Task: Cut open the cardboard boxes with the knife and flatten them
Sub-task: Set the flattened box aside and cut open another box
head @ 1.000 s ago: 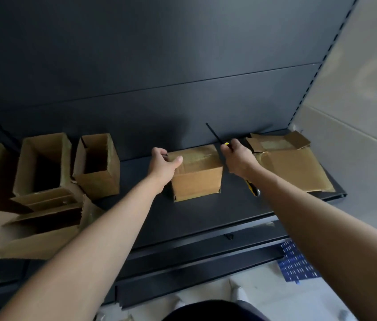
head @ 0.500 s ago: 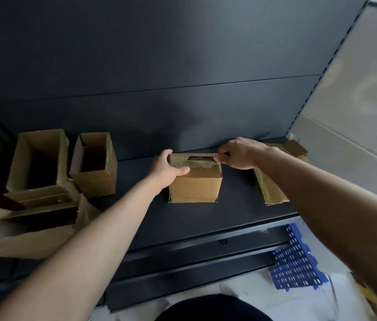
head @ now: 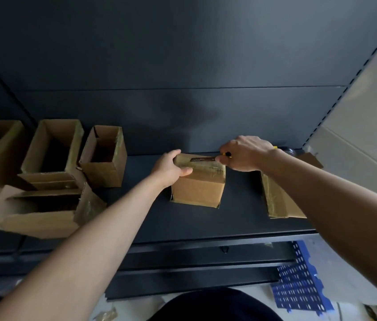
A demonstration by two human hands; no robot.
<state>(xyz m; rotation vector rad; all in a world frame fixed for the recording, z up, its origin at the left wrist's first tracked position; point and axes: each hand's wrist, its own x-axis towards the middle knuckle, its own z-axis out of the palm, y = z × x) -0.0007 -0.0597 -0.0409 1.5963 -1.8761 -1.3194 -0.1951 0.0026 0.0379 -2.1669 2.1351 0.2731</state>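
Observation:
A small taped cardboard box (head: 197,189) stands in the middle of the dark shelf (head: 182,225). My left hand (head: 170,169) grips its top left corner, thumb across the tape. My right hand (head: 245,152) holds a yellow-and-black knife (head: 225,154) at the box's top right edge. The blade lies in a dark slit along the taped top seam. Most of the knife is hidden inside my fist.
Flattened cardboard (head: 280,202) lies to the right under my right forearm. Several open boxes (head: 104,156) stand and lie at the left of the shelf. A dark back panel rises behind. A blue perforated mat (head: 298,288) is on the floor below right.
My right hand brought the knife down from above the box onto its top seam, and a slit has opened along the tape. My left hand slid further onto the top corner.

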